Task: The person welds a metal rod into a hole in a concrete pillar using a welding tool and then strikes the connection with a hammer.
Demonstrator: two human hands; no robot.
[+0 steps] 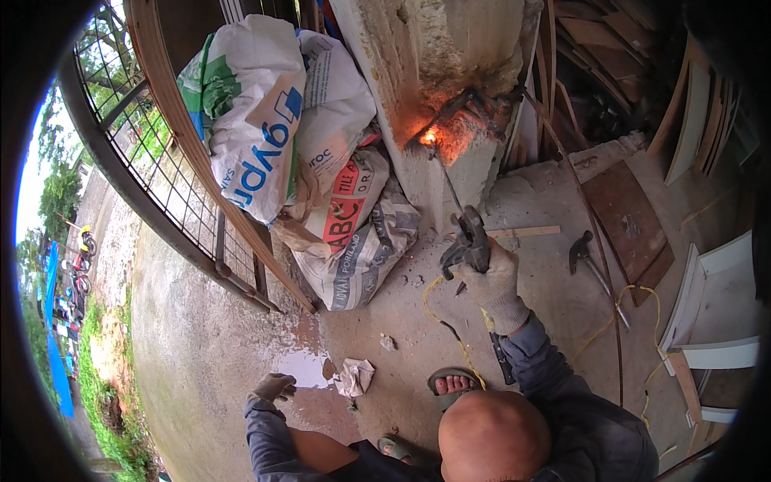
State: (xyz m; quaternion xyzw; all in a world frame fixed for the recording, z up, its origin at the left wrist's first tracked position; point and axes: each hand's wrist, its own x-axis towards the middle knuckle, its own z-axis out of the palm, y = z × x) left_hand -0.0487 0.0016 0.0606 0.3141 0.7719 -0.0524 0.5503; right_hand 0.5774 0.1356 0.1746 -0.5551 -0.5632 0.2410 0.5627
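My right hand [496, 277], in a light work glove, is closed around a dark welding electrode holder [467, 243]. From its jaws a thin welding rod [446, 178] reaches up to the concrete post [397, 96]. The rod's tip meets a bright orange glow at the rusty steel bars [466, 108] exposed in a broken hollow of the post. My left hand [275, 386], also gloved, hangs low on the left with loosely bent fingers and nothing visible in them. A crumpled pale wrapper [354, 377] lies on the floor to its right.
Printed cement sacks [341, 225] lean left of the post, beside a metal mesh gate [144, 153]. On the right are a hammer [590, 261], a brown plate [630, 229], a long rusty rod [585, 201] and white frames [719, 301]. Yellow cord [458, 341] trails along the floor.
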